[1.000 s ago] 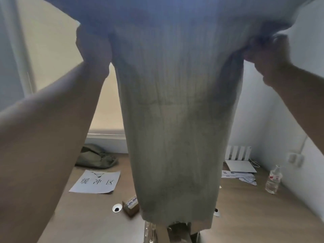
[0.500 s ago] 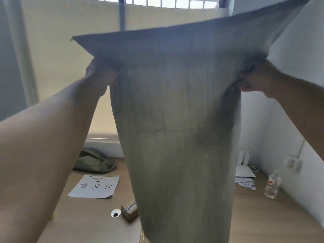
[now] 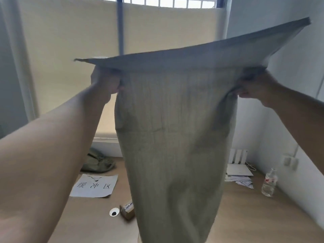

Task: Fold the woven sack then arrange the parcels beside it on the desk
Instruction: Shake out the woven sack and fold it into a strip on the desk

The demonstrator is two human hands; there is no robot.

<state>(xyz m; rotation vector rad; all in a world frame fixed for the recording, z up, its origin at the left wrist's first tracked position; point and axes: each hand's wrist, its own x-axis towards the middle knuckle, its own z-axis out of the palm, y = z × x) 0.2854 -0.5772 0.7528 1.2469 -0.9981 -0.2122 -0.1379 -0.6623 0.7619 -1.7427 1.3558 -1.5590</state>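
A grey-green woven sack (image 3: 175,137) hangs in the air above the wooden desk (image 3: 245,216), filling the middle of the view. Its wide top edge sticks out flat to both sides. My left hand (image 3: 105,83) grips the sack near its upper left corner. My right hand (image 3: 254,86) grips it near the upper right. Below, a small brown cardboard parcel (image 3: 127,208) lies on the desk, partly hidden behind the sack's lower left side. Whatever lies under the sack is hidden.
On the desk's left lie a white printed paper sheet (image 3: 94,185) and a crumpled green cloth bag (image 3: 97,163). A small white ring (image 3: 114,212) lies by the parcel. At right stand a white router (image 3: 238,165), loose papers (image 3: 243,182) and a clear water bottle (image 3: 269,182).
Both hands have lowered the sack's top edge in view and spread it wider, so the window blind above shows. The sack's bottom has dropped past the lower frame edge.
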